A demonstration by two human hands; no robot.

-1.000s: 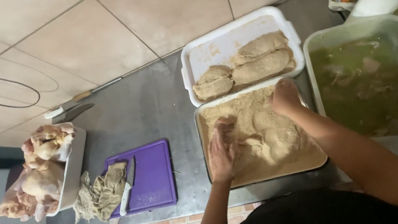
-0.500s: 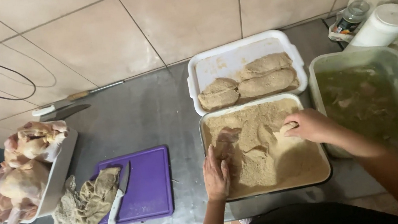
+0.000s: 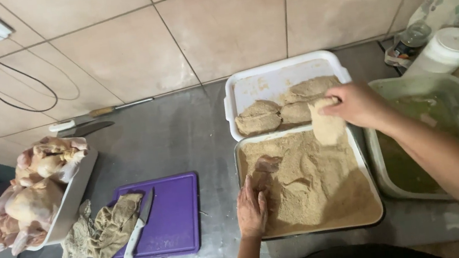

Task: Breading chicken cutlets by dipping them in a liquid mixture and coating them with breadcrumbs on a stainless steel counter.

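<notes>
One breaded cutlet [image 3: 327,124] hangs pinched in the right hand [image 3: 358,104]; left hand [image 3: 251,209] rests flat, released.

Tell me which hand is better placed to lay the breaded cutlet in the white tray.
Right. The right hand already holds the breaded cutlet at the white tray; the left hand rests in the crumb tray.

Single view, head-worn. We look steeply down onto our steel counter [image 3: 172,136], facing the tiled wall [image 3: 228,24] beyond our fingertips. Close range: our left hand [image 3: 251,211] and right hand [image 3: 358,104] fill the lower centre and right. No second view shares the scene.
</notes>
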